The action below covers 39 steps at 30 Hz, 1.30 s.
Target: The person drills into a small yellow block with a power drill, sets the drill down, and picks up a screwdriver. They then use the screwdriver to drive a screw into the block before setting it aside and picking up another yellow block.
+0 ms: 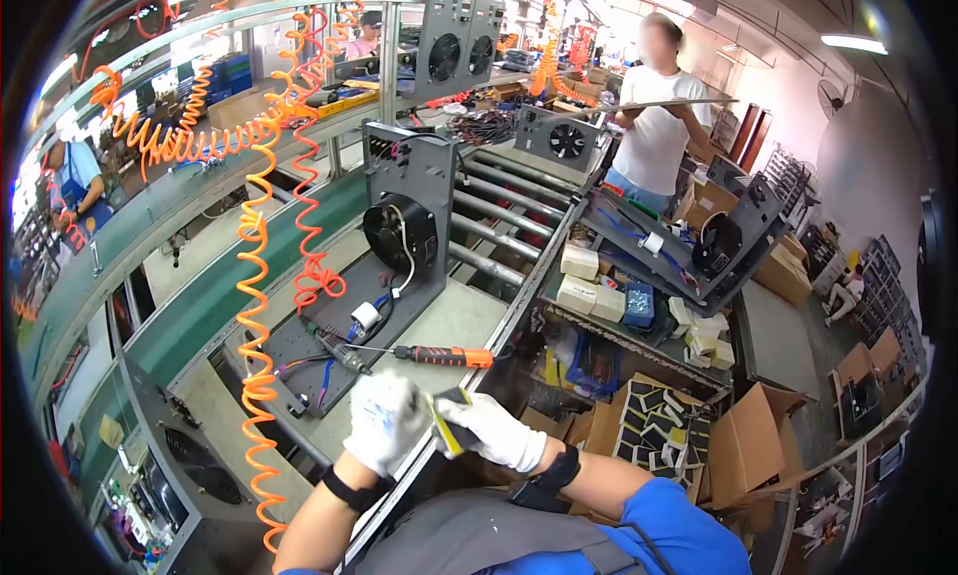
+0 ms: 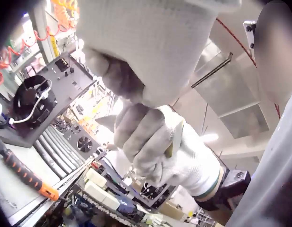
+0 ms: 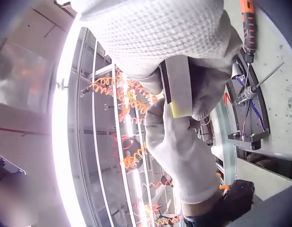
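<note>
My gloved right hand [image 1: 499, 430] grips a small flat foam pad [image 1: 454, 427] with a dark face and a yellow edge. The right wrist view shows the pad [image 3: 179, 87] from its pale side, between thumb and fingers. My gloved left hand [image 1: 384, 420] is right beside it, fingers curled in at the pad's end. Whether it pinches the pad or its backing I cannot tell. An orange and black screwdriver [image 1: 444, 357] lies just beyond the hands. Behind it stands a grey panel [image 1: 411, 176] with a black fan [image 1: 399, 234], joined to a flat base with wires and a white part.
Coiled orange air hose [image 1: 257, 306] hangs at the left. A box of similar pads [image 1: 664, 425] sits at the lower right, near an opened carton [image 1: 753, 445]. Rollers [image 1: 499, 216] run behind the bench. Another fan unit [image 1: 718, 241] leans on the right cart, where a person stands behind.
</note>
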Each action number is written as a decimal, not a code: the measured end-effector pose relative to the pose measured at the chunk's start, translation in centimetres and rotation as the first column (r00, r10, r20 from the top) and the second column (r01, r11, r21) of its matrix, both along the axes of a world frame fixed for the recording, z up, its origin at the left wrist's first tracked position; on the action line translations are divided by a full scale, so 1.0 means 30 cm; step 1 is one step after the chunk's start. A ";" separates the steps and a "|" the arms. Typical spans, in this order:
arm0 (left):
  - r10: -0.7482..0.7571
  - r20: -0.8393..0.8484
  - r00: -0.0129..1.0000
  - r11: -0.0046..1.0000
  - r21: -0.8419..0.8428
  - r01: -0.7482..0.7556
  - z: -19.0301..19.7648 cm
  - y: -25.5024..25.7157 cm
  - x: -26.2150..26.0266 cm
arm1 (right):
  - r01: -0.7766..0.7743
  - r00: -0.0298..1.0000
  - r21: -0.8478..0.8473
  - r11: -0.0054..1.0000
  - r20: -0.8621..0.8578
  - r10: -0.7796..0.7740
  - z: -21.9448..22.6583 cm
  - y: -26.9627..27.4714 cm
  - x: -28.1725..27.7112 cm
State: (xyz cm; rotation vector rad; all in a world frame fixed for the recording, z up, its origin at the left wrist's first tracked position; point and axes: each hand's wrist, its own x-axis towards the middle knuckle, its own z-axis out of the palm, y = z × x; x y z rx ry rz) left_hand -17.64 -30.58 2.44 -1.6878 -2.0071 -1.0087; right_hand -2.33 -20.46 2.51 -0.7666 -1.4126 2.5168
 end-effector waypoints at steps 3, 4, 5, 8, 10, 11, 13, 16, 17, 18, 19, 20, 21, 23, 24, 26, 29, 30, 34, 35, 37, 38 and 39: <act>0.360 -0.005 0.933 0.923 0.146 -0.356 -0.019 -0.038 -0.242 | -0.285 0.958 -0.073 0.956 -0.011 0.285 0.065 -0.016 0.062; 0.363 0.069 0.929 0.918 0.143 -0.369 0.046 -0.053 -0.255 | -0.269 0.962 -0.100 0.958 0.019 0.272 0.080 -0.001 0.073; 0.245 0.154 0.957 0.959 0.105 -0.262 0.106 -0.061 -0.250 | -0.222 0.974 -0.181 0.958 0.013 0.227 0.081 0.013 0.066; -0.062 0.240 0.969 0.997 0.059 0.049 0.158 -0.056 -0.167 | -0.129 0.991 -0.367 0.921 -0.025 0.129 0.074 0.049 0.034; -0.201 0.268 0.942 0.978 0.008 0.206 0.138 -0.062 -0.085 | -0.195 0.981 -0.361 0.912 -0.090 0.174 0.074 0.063 0.019; -0.208 0.286 0.935 0.977 0.023 0.210 0.137 -0.068 -0.047 | -0.192 0.981 -0.341 0.920 -0.074 0.178 0.078 0.060 0.015; -0.211 0.314 0.926 0.977 0.039 0.210 0.106 -0.088 -0.013 | -0.232 0.973 -0.380 0.896 -0.104 0.208 0.079 0.068 0.015; -0.109 0.441 0.891 0.994 0.053 0.095 0.033 -0.110 -0.034 | -0.211 0.969 -0.122 0.970 -0.159 0.191 0.086 0.036 0.000; -0.099 0.571 0.815 0.995 0.058 0.080 0.015 -0.124 -0.044 | -0.214 0.967 -0.036 0.976 -0.147 0.207 0.117 0.031 0.004; -0.089 0.690 0.718 0.996 0.061 0.065 0.002 -0.136 -0.051 | -0.206 0.969 0.154 0.966 -0.106 0.223 0.124 0.032 -0.001; -0.090 0.702 0.706 0.996 0.067 0.061 0.002 -0.149 -0.054 | -0.185 0.971 0.321 0.929 -0.087 0.224 0.121 0.030 -0.008; -0.086 0.702 0.707 0.996 0.069 0.052 0.014 -0.159 -0.048 | -0.163 0.972 0.478 0.863 -0.070 0.222 0.115 0.027 -0.013; -0.064 0.750 0.659 0.998 0.062 0.025 0.033 -0.169 -0.042 | -0.149 0.972 0.428 0.892 -0.102 0.211 0.123 0.018 -0.014; -0.055 0.849 0.526 0.996 0.080 -0.026 0.042 -0.177 -0.030 | -0.132 0.957 0.579 0.805 -0.138 0.256 0.117 0.022 -0.030; -0.050 0.848 0.528 0.996 0.083 -0.039 0.059 -0.182 -0.026 | -0.113 0.955 0.702 0.703 -0.118 0.271 0.122 0.024 -0.043; -0.027 0.926 0.376 0.999 0.032 -0.006 0.101 -0.201 -0.010 | -0.064 0.947 0.812 0.580 -0.134 0.291 0.118 0.029 -0.068; -0.068 0.804 0.591 0.996 0.088 -0.004 0.099 -0.203 0.001 | -0.016 0.943 0.923 0.384 -0.114 0.314 0.131 0.025 -0.088; -0.110 0.649 0.753 0.987 0.157 0.009 0.101 -0.202 0.002 | -0.026 0.944 0.950 0.312 -0.079 0.319 0.136 0.023 -0.096; -0.152 0.428 0.891 0.981 0.173 0.084 0.121 -0.196 -0.014 | 0.007 0.934 0.970 0.244 -0.094 0.345 0.112 0.023 -0.132; -0.177 0.395 0.902 0.980 0.154 0.124 0.121 -0.194 -0.021 | 0.056 0.922 0.976 0.210 -0.131 0.363 0.103 0.025 -0.140; -0.187 0.378 0.907 0.981 0.112 0.156 0.128 -0.204 -0.030 | 0.090 0.901 0.979 0.184 -0.159 0.404 0.100 0.025 -0.148; -0.203 0.354 0.913 0.979 0.072 0.189 0.133 -0.208 -0.041 | 0.088 0.899 0.978 0.188 -0.159 0.407 0.106 0.027 -0.152; -0.225 0.322 0.920 0.974 0.056 0.219 0.137 -0.213 -0.055 | 0.016 0.900 0.977 0.212 -0.107 0.424 0.114 0.028 -0.152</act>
